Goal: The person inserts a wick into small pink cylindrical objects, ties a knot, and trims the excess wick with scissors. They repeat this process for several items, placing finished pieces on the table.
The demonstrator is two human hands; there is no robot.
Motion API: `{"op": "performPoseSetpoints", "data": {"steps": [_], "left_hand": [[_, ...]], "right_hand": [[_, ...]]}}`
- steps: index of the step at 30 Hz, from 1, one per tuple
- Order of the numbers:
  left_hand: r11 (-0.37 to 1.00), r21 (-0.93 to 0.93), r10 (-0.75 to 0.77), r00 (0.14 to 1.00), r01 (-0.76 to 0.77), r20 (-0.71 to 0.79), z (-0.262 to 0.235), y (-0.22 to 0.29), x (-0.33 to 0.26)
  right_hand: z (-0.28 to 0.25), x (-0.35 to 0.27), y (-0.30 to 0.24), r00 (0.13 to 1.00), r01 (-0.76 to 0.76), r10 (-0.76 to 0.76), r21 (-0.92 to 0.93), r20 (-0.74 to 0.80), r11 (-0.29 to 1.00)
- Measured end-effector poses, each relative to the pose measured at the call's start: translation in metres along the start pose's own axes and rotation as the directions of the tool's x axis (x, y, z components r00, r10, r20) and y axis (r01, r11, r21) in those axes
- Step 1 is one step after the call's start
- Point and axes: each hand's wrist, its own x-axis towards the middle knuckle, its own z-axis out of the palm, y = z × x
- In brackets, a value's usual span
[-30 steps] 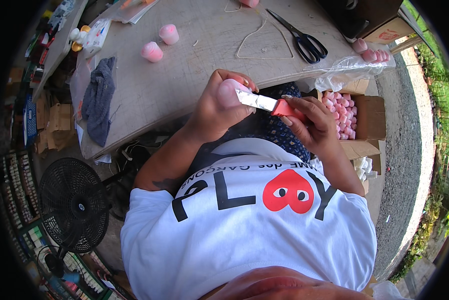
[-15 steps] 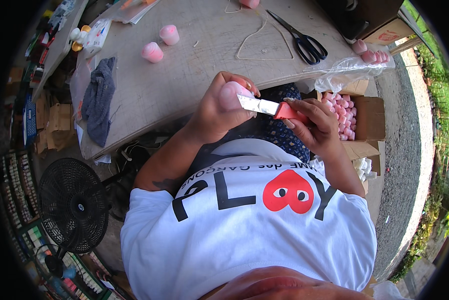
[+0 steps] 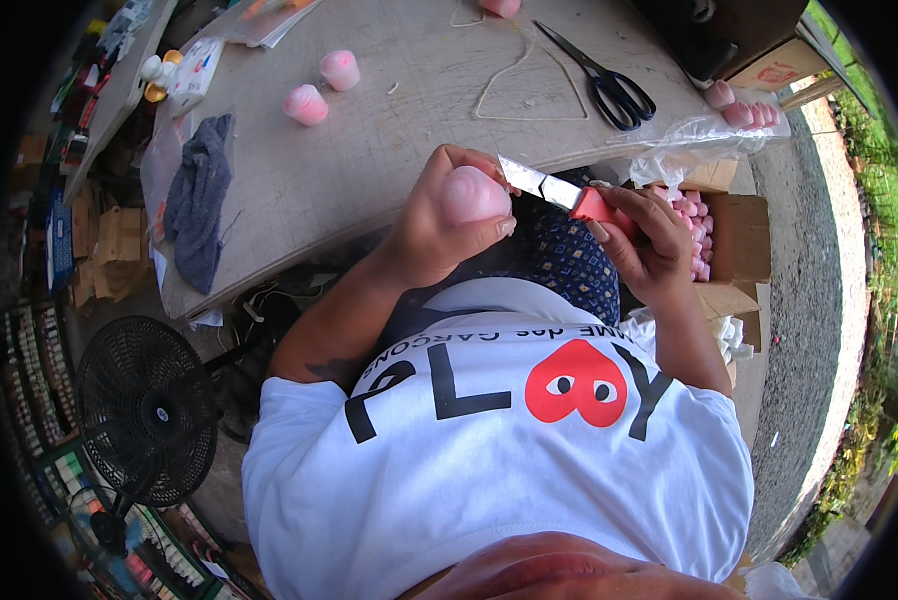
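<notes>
1. Wooden table [image 3: 369, 160] carries scissors [image 3: 609, 85], string, two pink candles [image 3: 321, 88] and a grey cloth [image 3: 199, 200].
2. Left hand [image 3: 449, 215] grips a pink candle [image 3: 472, 193] beyond the table's near edge.
3. Right hand [image 3: 649, 240] clasps a knife [image 3: 559, 190], blade touching the candle.
4. Cardboard box [image 3: 729, 240] of candles sits right.

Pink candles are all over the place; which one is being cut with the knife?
The pink candle gripped in the left hand, with the knife blade at its edge. Two others stand untouched on the table.

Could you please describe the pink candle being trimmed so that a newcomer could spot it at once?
Start at the grey worktable and drop to its near edge. There the left hand cups a pink candle; unlike the others, it meets the knife blade.
</notes>
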Motion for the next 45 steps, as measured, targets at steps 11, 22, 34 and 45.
{"op": "performPoseSetpoints", "data": {"steps": [11, 22, 34, 45], "left_hand": [[0.782, 0.603, 0.275, 0.956, -0.160, -0.103, -0.019, 0.008, 0.011], [0.600, 0.785, 0.261, 0.965, -0.158, -0.005, -0.042, 0.009, 0.008], [0.632, 0.760, 0.237, 0.971, -0.150, -0.006, -0.040, 0.013, 0.008], [0.292, 0.906, 0.562, 0.822, -0.306, 0.096, -0.046, 0.004, 0.014]], "right_hand": [[-0.008, 0.007, 0.007, 0.975, -0.187, 0.183, -0.021, -0.125, 0.982], [-0.003, 0.020, -0.011, 0.975, 0.034, -0.007, -0.122, 0.221, 0.992], [0.002, 0.026, -0.014, 0.974, 0.173, -0.126, -0.259, 0.187, 0.950], [-0.011, 0.024, 0.002, 0.517, -0.852, 0.235, 0.523, 0.823, 0.043]]}}
